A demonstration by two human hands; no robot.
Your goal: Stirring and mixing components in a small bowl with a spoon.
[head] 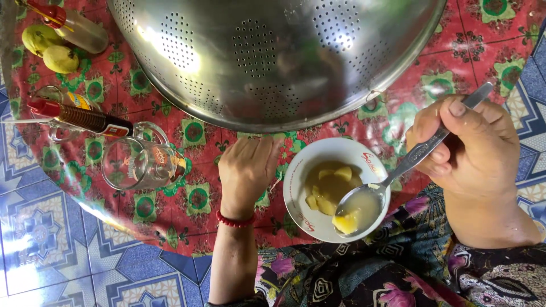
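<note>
My right hand [469, 150] grips a metal spoon [398, 173] by its handle; the spoon's bowl holds yellow broth and a yellow chunk just above the near rim of a white bowl [296, 187]. Inside that bowl lies pale yellow soup with potato-like pieces [330, 185]. My left hand [245, 170] rests on the red patterned tablecloth [193, 199] just left of the bowl, fingers curled loosely and holding nothing, with a red band on the wrist.
A large perforated metal colander [273, 57] fills the table's far side. Left of my hand lies a clear glass mug [139, 162] on its side, with sauce bottles [79, 116] and two green-yellow fruits [51, 48] farther left. Blue patterned floor tiles [57, 256] surround the table.
</note>
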